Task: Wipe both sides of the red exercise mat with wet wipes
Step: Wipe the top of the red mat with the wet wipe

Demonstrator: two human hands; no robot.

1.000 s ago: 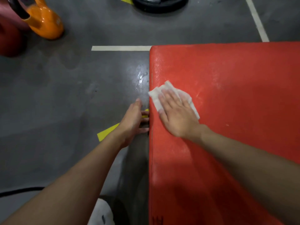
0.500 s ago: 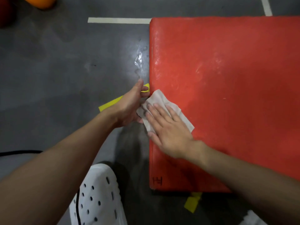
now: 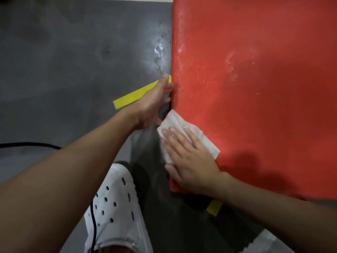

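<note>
A black cable lies on the dark grey floor, well to the left of the left forearm. A white perforated shoe stands between the two forearms. The left hand lies over a yellow tape strip, its fingers reaching the red mat's left edge; whether they hook under it I cannot tell. Beyond that hand the floor shines wet. The right hand, fingers spread flat, presses a white wet wipe onto the mat's near left corner, and the wipe overhangs the edge. The scuffed mat stretches to the right of both hands. A second yellow tape piece shows just beneath the right wrist.
</note>
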